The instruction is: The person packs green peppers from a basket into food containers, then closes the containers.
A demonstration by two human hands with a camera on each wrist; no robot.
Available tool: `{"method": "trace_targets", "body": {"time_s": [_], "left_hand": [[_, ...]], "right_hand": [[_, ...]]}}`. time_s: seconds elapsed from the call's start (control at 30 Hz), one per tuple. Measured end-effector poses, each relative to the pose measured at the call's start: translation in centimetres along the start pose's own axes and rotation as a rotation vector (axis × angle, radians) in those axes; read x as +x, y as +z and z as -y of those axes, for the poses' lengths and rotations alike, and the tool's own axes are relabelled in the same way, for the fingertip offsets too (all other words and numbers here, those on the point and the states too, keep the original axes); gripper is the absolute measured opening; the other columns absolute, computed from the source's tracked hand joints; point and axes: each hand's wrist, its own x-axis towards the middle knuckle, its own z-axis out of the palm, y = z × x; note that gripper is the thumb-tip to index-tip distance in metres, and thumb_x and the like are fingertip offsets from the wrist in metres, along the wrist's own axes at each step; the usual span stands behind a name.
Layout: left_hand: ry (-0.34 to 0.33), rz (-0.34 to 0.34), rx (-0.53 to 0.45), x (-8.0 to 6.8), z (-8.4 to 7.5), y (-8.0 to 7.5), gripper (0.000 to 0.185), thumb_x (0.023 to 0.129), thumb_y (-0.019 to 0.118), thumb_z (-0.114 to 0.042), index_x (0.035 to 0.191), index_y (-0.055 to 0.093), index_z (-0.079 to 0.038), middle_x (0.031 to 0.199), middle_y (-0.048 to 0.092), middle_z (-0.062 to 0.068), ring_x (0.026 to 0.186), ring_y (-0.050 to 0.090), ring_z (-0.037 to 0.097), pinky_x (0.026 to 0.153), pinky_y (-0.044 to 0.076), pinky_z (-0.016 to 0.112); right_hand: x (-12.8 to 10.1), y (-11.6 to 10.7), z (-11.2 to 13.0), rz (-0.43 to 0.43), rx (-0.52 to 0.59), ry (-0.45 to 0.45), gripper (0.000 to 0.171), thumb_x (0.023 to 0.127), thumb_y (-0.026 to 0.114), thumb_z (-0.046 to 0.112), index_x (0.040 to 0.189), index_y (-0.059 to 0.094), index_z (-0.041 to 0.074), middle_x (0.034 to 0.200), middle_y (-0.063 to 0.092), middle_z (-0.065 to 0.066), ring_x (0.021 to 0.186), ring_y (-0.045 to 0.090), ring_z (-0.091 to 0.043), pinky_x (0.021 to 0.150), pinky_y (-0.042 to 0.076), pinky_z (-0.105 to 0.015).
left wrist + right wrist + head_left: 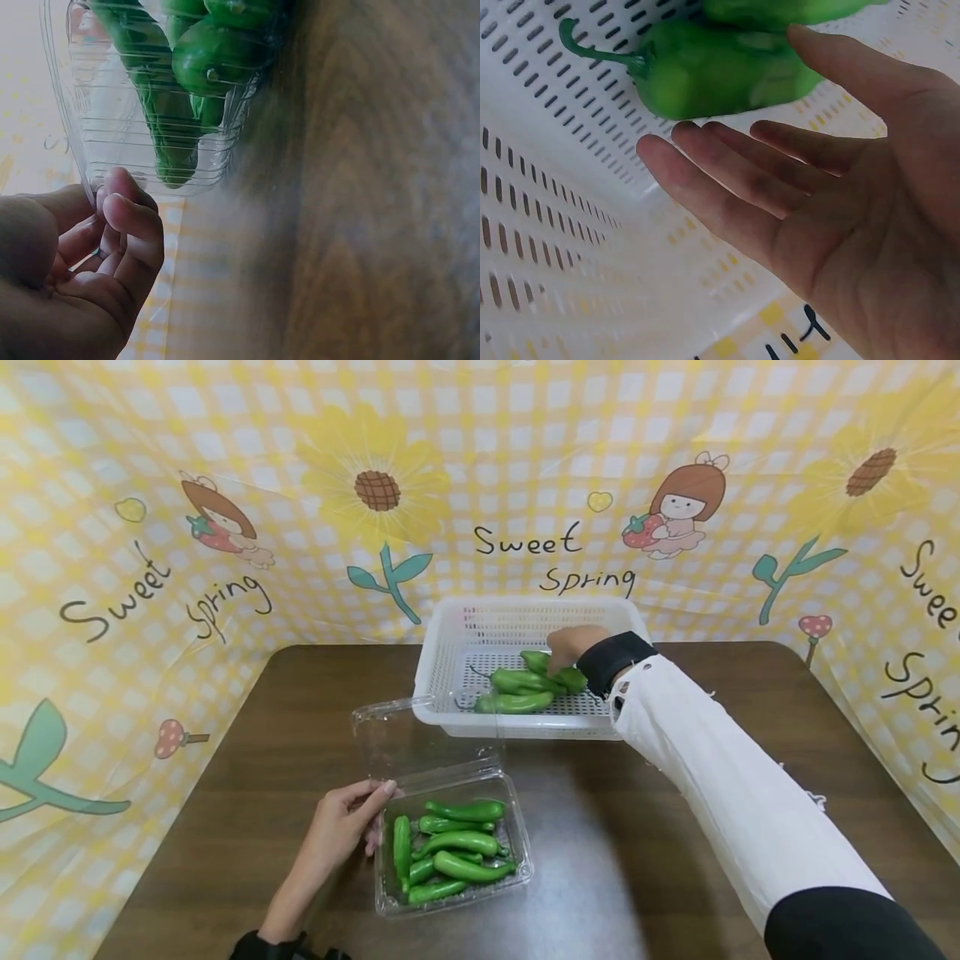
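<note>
My left hand (337,827) pinches the left rim of a clear plastic clamshell box (519,806), its thumb on the edge and fingers outside. Inside the box lie several slim green peppers (459,842). The right hand (574,643) reaches into a white perforated basket (438,652) that holds several larger green peppers (517,703). In the right wrist view its fingers are extended, close beside one stemmed green pepper (712,71), with the thumb near the far end. Whether a fingertip touches that pepper, I cannot tell.
The box's clear lid (427,743) stands open toward the basket, its far edge overlapping the basket's front in view. Both containers are on a brown wooden table (300,710). A yellow checked cloth (510,468) forms the backdrop behind the table and at both sides.
</note>
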Motion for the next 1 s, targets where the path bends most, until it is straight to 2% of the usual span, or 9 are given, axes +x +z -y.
{"method": "trace_targets", "body": {"time_s": [0.17,0.33,0.47,0.77,0.87,1.0], "left_hand": [[0.002,0.0,-0.003,-0.1,0.0,0.0,0.036,0.098,0.061,-0.039,0.106,0.074,-0.006,0.064,0.058,0.01,0.043,0.055,0.019,0.043,0.051,0.036],[-0.004,-0.002,-0.002,-0.1,-0.1,0.1,0.036,0.098,0.061,-0.04,0.106,0.074,-0.007,0.064,0.058,0.011,0.043,0.055,0.019,0.043,0.052,0.037],[-0.003,-0.004,0.004,-0.1,-0.2,0.0,0.036,0.098,0.061,-0.039,0.105,0.074,-0.007,0.064,0.058,0.012,0.043,0.055,0.02,0.043,0.052,0.037],[0.012,-0.016,0.021,-0.1,-0.3,0.0,0.035,0.098,0.062,-0.039,0.104,0.074,-0.008,0.062,0.059,0.012,0.042,0.055,0.019,0.041,0.05,0.035],[0.015,-0.018,0.026,-0.2,-0.3,0.0,0.034,0.098,0.062,-0.038,0.103,0.075,-0.008,0.062,0.059,0.012,0.041,0.054,0.019,0.04,0.049,0.034],[0.017,-0.024,0.028,-0.2,-0.3,-0.1,0.033,0.098,0.062,-0.037,0.102,0.075,-0.007,0.061,0.059,0.012,0.04,0.053,0.018,0.039,0.049,0.034]], "right_hand": [[0.6,0.8,0.1,0.024,-0.013,0.026,0.048,0.094,0.061,0.025,0.138,0.051,0.009,0.123,0.058,-0.01,0.102,0.052,-0.026,0.089,0.047,-0.041],[0.8,1.2,0.2,0.025,-0.052,0.026,0.044,0.094,0.06,0.021,0.136,0.053,0.008,0.125,0.058,-0.01,0.102,0.052,-0.027,0.088,0.046,-0.04],[0.7,1.3,0.4,0.023,-0.069,0.027,0.04,0.095,0.06,0.019,0.133,0.055,0.007,0.12,0.06,-0.012,0.1,0.053,-0.027,0.085,0.045,-0.039],[0.7,1.5,0.4,0.018,-0.028,0.038,0.043,0.093,0.062,0.016,0.134,0.054,0.007,0.12,0.059,-0.012,0.101,0.052,-0.028,0.084,0.045,-0.039],[0.7,1.7,0.4,0.0,-0.025,0.025,0.039,0.093,0.062,0.012,0.13,0.056,0.006,0.116,0.059,-0.012,0.099,0.053,-0.028,0.083,0.045,-0.038],[0.8,1.8,0.6,-0.055,-0.04,0.0,0.025,0.091,0.061,0.007,0.116,0.062,0.005,0.104,0.06,-0.011,0.09,0.053,-0.026,0.079,0.046,-0.036]]}}
